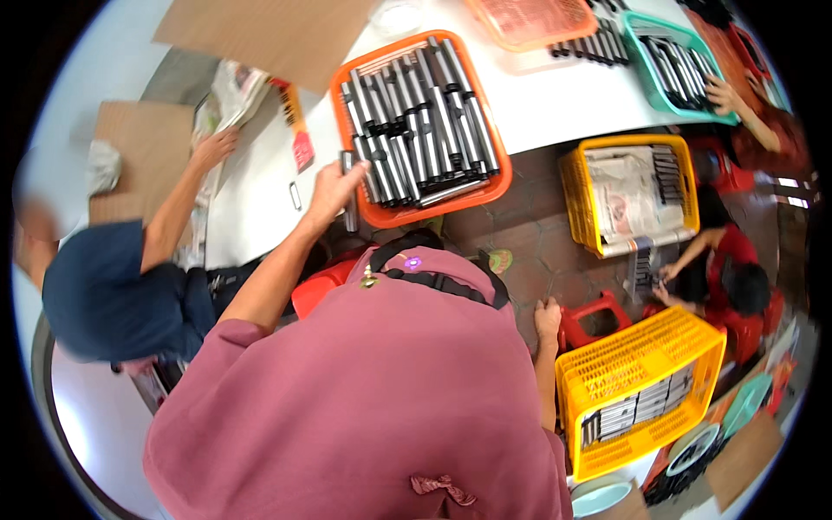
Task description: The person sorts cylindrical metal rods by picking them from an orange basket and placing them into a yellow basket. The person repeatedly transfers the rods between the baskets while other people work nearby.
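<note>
My left hand (334, 191) is closed around a black and silver tube (350, 208), held upright at the near left rim of an orange basket (498, 186). Inside that basket lie rows of similar silver tubes (403, 95) with black ends, most side by side and one lying crosswise at the near edge. My right hand (548, 319) hangs low at my right side, close to a red stool (598, 319). Its fingers look loosely apart, with nothing visible in them.
White tables (537, 108) carry a teal basket (637, 87) of tubes, where another person's hand reaches. At left, someone in dark blue handles a wrapped bundle (234, 95). Yellow crates (576, 217) stand right; a seated person in red works between them. Cardboard (260, 35) juts in above.
</note>
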